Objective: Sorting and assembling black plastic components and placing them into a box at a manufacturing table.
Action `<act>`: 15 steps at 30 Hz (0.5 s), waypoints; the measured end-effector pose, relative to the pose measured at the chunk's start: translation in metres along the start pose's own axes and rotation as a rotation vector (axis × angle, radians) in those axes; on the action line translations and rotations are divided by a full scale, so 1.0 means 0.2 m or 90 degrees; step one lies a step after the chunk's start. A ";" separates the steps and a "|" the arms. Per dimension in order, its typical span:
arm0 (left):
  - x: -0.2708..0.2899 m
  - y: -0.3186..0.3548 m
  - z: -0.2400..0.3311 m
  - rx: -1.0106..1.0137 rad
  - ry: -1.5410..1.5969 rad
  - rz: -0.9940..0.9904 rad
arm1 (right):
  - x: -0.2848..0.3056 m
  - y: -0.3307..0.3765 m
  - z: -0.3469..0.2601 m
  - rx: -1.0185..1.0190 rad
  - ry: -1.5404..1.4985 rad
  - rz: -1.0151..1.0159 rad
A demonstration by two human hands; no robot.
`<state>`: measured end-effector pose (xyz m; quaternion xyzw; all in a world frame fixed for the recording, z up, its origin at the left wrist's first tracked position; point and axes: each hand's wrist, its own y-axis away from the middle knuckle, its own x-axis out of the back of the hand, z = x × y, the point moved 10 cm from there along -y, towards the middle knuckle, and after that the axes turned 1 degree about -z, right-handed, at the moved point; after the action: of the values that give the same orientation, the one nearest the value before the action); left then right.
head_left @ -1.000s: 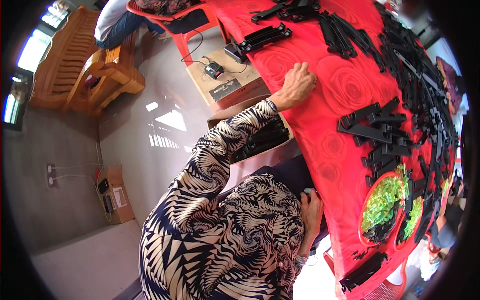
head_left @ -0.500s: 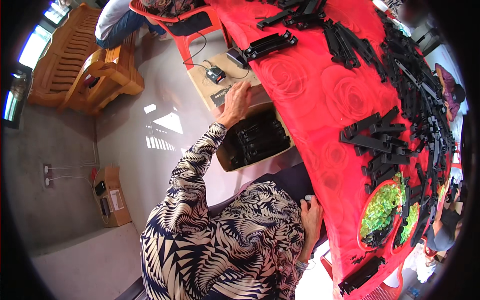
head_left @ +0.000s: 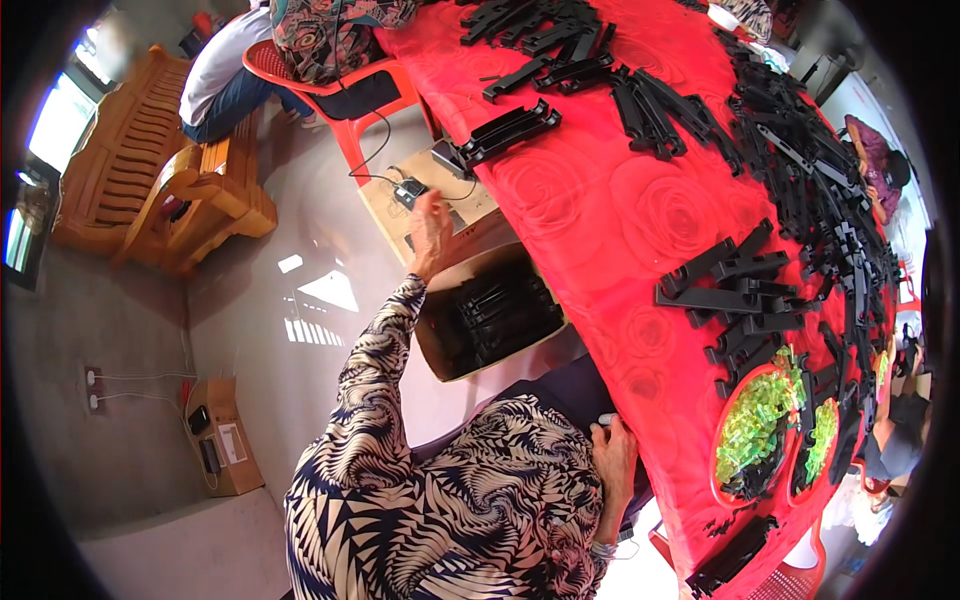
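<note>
My left hand (head_left: 430, 238) reaches over the cardboard flap beside the open box, its fingers loosely extended at the edge of a small black device (head_left: 409, 191) with a cable. Whether they touch the device is hard to make out. Inside the cardboard box (head_left: 443, 377), below that hand, lie several long black plastic parts (head_left: 495, 310). My right hand (head_left: 615, 462) is closed at the near edge of the red-covered table (head_left: 640, 390). A small pale thing (head_left: 604, 420) pokes out by its fingertips; its kind is unclear.
Black plastic parts (head_left: 740, 285) lie in piles across the table. Two bowls (head_left: 722, 490) of yellow-green clear pieces stand at the right. A red chair (head_left: 350, 130) and a wooden bench (head_left: 120, 150) are at the far left. Other people sit around the table.
My left hand has shifted left, from the flap near the box rim to beside the small black device. The view has moved slightly; my right hand stays at the table edge.
</note>
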<state>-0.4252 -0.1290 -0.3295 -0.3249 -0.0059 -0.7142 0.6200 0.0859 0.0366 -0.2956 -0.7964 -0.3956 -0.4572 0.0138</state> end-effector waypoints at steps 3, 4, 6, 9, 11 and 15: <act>0.12 -0.11 0.36 -0.037 0.011 0.089 | 0.00 0.00 0.02 -0.015 -0.006 -0.007; 0.11 -0.16 0.47 -0.072 -0.011 0.101 | -0.01 0.01 0.04 -0.003 0.008 0.014; -0.03 -0.24 0.67 -0.179 -0.087 0.094 | 0.01 0.02 0.07 -0.008 0.036 0.037; -0.29 -0.39 0.88 -0.262 -0.291 0.029 | 0.04 0.00 0.09 -0.034 0.027 0.036; -0.40 -0.56 0.87 -0.240 -0.279 -0.084 | 0.02 -0.09 0.08 0.009 0.015 0.064; -0.38 -0.69 0.63 -0.137 -0.403 -0.149 | -0.04 -0.12 0.03 0.121 0.036 0.105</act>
<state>-0.4884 0.0206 -0.2123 -0.5908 -0.1596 -0.6408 0.4635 0.0729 0.0505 -0.3134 -0.8083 -0.3694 -0.4373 0.1378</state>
